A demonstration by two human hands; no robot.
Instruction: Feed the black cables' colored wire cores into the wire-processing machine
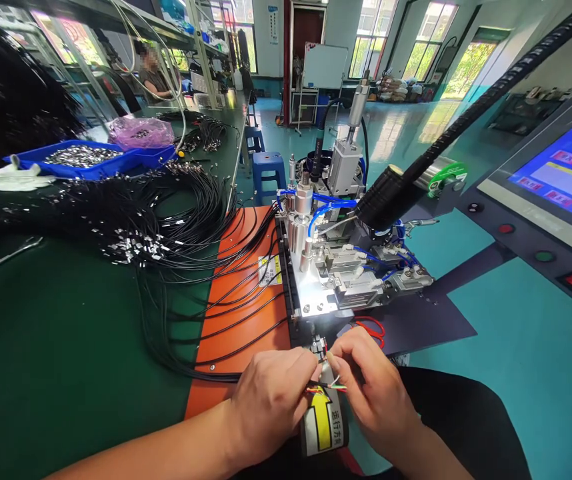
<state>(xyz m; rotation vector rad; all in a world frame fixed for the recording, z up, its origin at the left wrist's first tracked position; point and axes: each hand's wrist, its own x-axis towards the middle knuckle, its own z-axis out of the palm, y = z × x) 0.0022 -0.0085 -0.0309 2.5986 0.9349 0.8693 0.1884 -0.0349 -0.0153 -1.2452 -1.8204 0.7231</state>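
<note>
My left hand is closed around the end of a black cable, in front of the machine's near edge. Thin coloured wires, among them white, green and red ones, fan out of the cable end between my two hands. With thumb and forefinger, my right hand pinches a thin wire; its tip is mostly hidden by the fingers. Just beyond the fingertips is a small metal fixture under a bright light. Below the hands shows a curved cover with a yellow arrow.
Several black cables cross an orange plate from a large bundle with metal ends on the green bench. A pneumatic machine stands ahead, a lamp arm above it. On the right is a control screen. Another person sits far left.
</note>
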